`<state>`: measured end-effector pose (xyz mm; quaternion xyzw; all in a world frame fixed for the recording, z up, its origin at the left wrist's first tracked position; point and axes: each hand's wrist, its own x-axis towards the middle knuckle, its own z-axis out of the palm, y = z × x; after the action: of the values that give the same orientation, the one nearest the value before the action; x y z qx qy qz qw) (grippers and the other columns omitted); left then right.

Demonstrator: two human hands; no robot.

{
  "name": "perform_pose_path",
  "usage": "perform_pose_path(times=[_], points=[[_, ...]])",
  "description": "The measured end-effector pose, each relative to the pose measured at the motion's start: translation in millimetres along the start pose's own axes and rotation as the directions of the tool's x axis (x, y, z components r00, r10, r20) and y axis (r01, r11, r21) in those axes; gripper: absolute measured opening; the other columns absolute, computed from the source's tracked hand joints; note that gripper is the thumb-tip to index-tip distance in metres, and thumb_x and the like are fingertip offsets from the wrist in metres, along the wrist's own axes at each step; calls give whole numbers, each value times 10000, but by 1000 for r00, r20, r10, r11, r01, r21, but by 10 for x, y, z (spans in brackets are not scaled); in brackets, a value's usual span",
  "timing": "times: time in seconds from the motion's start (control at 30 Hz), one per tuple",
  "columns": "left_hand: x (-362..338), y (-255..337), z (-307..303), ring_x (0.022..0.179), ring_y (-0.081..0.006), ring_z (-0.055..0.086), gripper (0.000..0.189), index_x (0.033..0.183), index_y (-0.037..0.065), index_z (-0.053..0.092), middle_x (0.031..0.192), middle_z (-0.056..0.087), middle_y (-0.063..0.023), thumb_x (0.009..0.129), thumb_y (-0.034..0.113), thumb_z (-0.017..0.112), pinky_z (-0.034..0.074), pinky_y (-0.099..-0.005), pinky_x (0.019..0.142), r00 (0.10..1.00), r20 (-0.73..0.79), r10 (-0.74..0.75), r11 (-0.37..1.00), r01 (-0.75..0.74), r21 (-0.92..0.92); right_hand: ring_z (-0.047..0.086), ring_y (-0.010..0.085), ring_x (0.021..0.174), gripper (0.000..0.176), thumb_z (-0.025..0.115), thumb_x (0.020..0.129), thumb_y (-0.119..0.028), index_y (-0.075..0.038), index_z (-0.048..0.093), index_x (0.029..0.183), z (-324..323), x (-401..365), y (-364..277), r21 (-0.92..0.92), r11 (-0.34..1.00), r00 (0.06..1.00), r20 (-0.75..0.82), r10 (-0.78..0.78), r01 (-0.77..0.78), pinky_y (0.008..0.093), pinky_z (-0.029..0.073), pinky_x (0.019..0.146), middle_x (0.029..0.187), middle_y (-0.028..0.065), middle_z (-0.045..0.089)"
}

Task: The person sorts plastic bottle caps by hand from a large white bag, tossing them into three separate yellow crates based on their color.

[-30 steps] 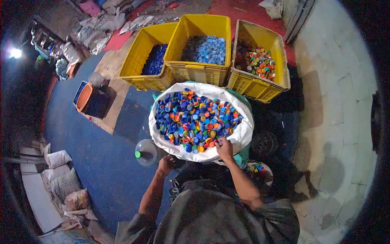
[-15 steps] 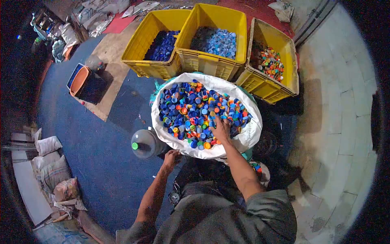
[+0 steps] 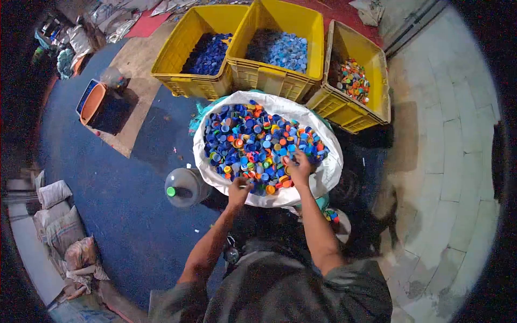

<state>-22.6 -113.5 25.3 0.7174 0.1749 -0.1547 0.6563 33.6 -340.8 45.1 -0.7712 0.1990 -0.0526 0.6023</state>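
Note:
A wide white sack (image 3: 335, 177) stands open in front of me, full of mixed plastic caps (image 3: 253, 142), many of them blue, others orange, yellow and green. Over the right part of the caps is my right hand (image 3: 299, 168), its fingers bent and close together near a light blue cap; whether it grips one is unclear. My left hand (image 3: 238, 192) is at the sack's near edge, fingers curled in above the caps. Anything between those fingers is too small to make out.
Behind the sack stand three yellow crates (image 3: 199, 81) with dark blue, light blue and mixed caps. A clear jug (image 3: 186, 188) with a green cap is left of the sack. An orange tub (image 3: 92, 103) lies farther left. Sacks (image 3: 56, 220) line the left side.
My left hand has moved up and right, from beside the jug to the sack's near edge. My right hand has shifted slightly right over the caps. The view has shifted a little.

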Motion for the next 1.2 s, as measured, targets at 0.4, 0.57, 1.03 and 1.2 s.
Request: perform_pose_path(times=[0.4,0.57,1.03,1.2], points=[[771,335,813,793,-343,572,381,984,40,545,832,637,-134,696,221,716,447,-422,687,856,22,516,708,-440,552,524,218,822,156,593,708,-204,-79,546,789,-872,-1096,107,886,269,836,203,509,-378,372,399,756,835,68,561],[880,344,922,875,-339,537,452,1087,95,510,893,617,-141,678,183,681,413,-447,750,900,217,379,488,-393,779,534,203,788,142,571,744,-208,-97,550,830,-933,-1345,242,890,247,823,208,528,-384,368,409,794,833,49,565],[546,503,721,686,-137,563,183,1006,19,577,812,615,-37,826,46,557,461,-264,664,995,75,65,993,-57,-106,511,162,572,256,710,737,-245,-53,541,716,-786,-536,330,40,974,958,-180,224,-221,302,401,568,648,18,528],[371,285,144,806,-198,599,225,1013,47,556,884,599,-61,803,127,540,493,-324,751,947,298,-122,751,284,-596,614,257,743,310,754,657,-168,-60,597,900,-588,56,422,-392,919,995,-70,-68,35,360,473,681,779,122,629]])
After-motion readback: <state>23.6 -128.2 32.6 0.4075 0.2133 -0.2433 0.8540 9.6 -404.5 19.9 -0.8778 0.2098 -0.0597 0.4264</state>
